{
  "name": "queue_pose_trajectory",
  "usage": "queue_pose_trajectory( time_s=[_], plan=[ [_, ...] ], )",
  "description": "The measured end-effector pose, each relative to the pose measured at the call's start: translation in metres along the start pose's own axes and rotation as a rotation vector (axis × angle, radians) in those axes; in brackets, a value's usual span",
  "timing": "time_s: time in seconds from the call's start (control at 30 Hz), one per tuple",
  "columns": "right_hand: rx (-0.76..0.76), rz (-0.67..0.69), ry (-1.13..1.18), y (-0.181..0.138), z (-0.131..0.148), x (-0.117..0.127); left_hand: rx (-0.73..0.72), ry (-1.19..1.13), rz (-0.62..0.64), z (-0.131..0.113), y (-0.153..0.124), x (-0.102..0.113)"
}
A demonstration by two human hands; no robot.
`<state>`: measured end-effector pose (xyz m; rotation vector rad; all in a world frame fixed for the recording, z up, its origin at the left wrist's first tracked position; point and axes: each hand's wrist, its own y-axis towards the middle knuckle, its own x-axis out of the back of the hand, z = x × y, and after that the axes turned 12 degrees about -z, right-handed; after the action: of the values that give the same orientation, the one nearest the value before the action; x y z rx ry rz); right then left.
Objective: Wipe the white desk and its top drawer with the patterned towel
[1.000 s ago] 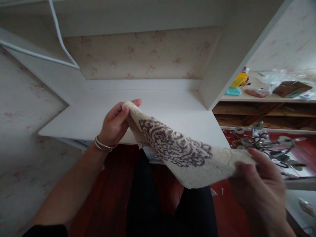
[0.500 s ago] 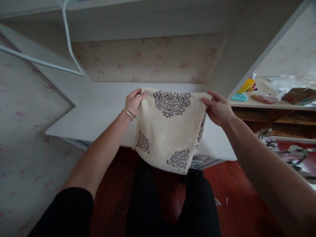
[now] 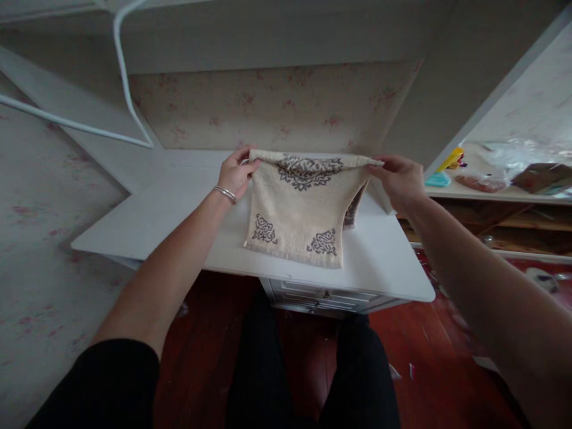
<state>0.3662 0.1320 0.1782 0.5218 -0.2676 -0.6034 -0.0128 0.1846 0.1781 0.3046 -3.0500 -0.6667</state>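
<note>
left hand [image 3: 236,174] and right hand [image 3: 401,179], pinched closed, hold the towel [image 3: 297,208] by its top corners, apparently so it hangs spread over the desk [image 3: 384,262]

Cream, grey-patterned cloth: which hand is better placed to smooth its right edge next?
Probably the right hand: it pinches the cloth near that edge's top, while the left hand holds the opposite side.

Left arm [image 3: 156,292] extended, entering from eight o'clock; left hand [image 3: 235,171] at ten o'clock, pinch grip; right arm [image 3: 482,274] extended, entering from four o'clock; right hand [image 3: 401,179] between two and three, likewise pinching; hands roughly level; both thumbs nearside.
</note>
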Motion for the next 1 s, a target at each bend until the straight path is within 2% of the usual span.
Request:
queue_pose_trajectory(
  time_s=[0.07,0.17,0.2,0.27,0.33,0.4,0.47,0.5,0.57,0.63,0.67,0.73,0.8,0.83,0.9,1.0],
  plan=[
    [0.125,0.115,-0.153,-0.03,-0.007,0.021,0.084,0.025,0.117,0.002,-0.027,0.023],
    [0.278,0.434,-0.258,-0.085,-0.032,0.051,0.198,0.166,0.34,0.017,-0.072,0.063],
    [0.286,0.523,-0.277,-0.102,-0.043,0.059,0.223,0.22,0.413,0.024,-0.087,0.074],
    [0.268,0.704,-0.351,-0.13,-0.062,0.068,0.147,0.453,0.636,0.038,-0.111,0.088],
    [0.246,0.847,-0.422,-0.144,-0.073,0.07,0.007,0.69,0.814,0.047,-0.127,0.092],
    [0.227,0.927,-0.444,-0.146,-0.073,0.067,-0.155,0.871,0.872,0.049,-0.134,0.086],
    [0.199,0.889,-0.432,-0.145,-0.061,0.062,-0.289,0.972,0.787,0.046,-0.131,0.072],
    [0.164,0.812,-0.425,-0.146,-0.051,0.06,-0.328,0.984,0.707,0.044,-0.127,0.062],
    [-0.006,0.586,-0.384,-0.156,-0.025,0.054,-0.34,0.942,0.569,0.042,-0.116,0.038],
    [-0.351,0.412,-0.241,-0.178,0.003,0.045,-0.304,0.853,0.53,0.047,-0.103,0.009],
    [-0.576,0.422,-0.096,-0.192,0.016,0.039,-0.293,0.826,0.557,0.052,-0.097,-0.006],
    [-1.008,0.573,0.174,-0.224,0.035,0.023,-0.302,0.835,0.645,0.065,-0.086,-0.036],
    [-1.318,0.603,0.351,-0.253,0.043,0.005,-0.296,0.918,0.749,0.079,-0.077,-0.06],
    [-1.426,0.563,0.42,-0.263,0.043,-0.004,-0.274,0.969,0.798,0.085,-0.074,-0.07],
    [-1.543,0.416,0.507,-0.276,0.039,-0.018,-0.215,1.049,0.873,0.094,-0.069,-0.083],
    [-1.575,0.34,0.524,-0.279,0.032,-0.03,-0.086,1.121,0.902,0.099,-0.065,-0.091]
  ],
)
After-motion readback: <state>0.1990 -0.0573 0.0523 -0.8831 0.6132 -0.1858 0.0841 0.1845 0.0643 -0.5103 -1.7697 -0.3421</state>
